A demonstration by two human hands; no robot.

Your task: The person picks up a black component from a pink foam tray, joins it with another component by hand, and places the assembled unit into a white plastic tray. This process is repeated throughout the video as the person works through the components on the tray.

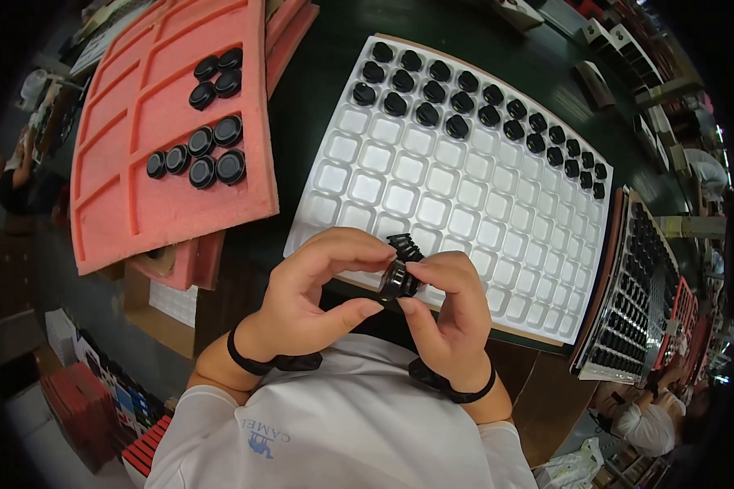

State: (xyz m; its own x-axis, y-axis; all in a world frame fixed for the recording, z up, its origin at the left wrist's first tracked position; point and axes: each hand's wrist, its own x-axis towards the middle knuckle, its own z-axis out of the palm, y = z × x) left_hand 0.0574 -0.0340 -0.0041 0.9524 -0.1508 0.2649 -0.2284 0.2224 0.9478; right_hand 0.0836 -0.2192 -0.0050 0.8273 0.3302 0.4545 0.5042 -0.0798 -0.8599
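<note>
A small glossy black round part with a ribbed end (395, 279) is held up in front of me, over the near edge of a white tray. My left hand (306, 289) curves around its left side, with fingertips and thumb closed on it. From the right, my right hand (455, 314) pinches the same part between thumb and fingers. The white moulded tray (400, 198) has many square pockets. Similar black parts (428, 112) fill its far rows, while the nearer pockets hold nothing. To the left, several black round caps (229, 166) lie on a pink foam tray (179, 202).
More pink foam sheets (289, 41) are stacked under the foam tray. A cardboard box (159, 314) sits below it. On the right are a tray full of black parts (628, 314) and a red tray (683, 314). A co-worker in white (646, 425) is at lower right.
</note>
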